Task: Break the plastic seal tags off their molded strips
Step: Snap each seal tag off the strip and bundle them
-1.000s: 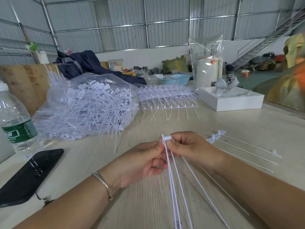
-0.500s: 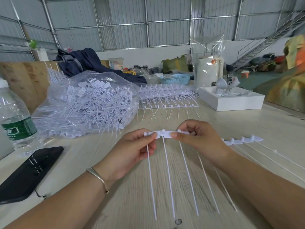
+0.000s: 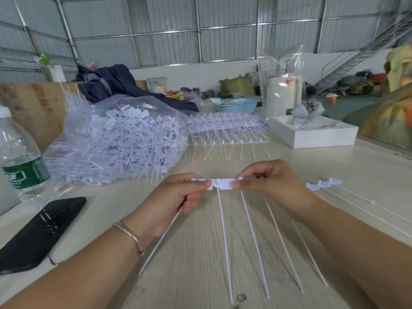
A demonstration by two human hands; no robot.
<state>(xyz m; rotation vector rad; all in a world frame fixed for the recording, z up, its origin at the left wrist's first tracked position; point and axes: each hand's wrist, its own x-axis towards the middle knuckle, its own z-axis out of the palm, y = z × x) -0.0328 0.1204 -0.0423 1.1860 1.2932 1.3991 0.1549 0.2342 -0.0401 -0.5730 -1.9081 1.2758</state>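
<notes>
Head view: your left hand and right hand each pinch one end of a white molded strip of seal tags, held level just above the tabletop, its thin tails fanning down toward you. A second strip lies just right of your right hand, while a clear bag of loose tags and a stack of strips sit beyond, with a water bottle and black phone at left.

left hand – thumb and curled fingers pinching, bangle on wrist | right hand – same pinch, level with left | forearms converge
</notes>
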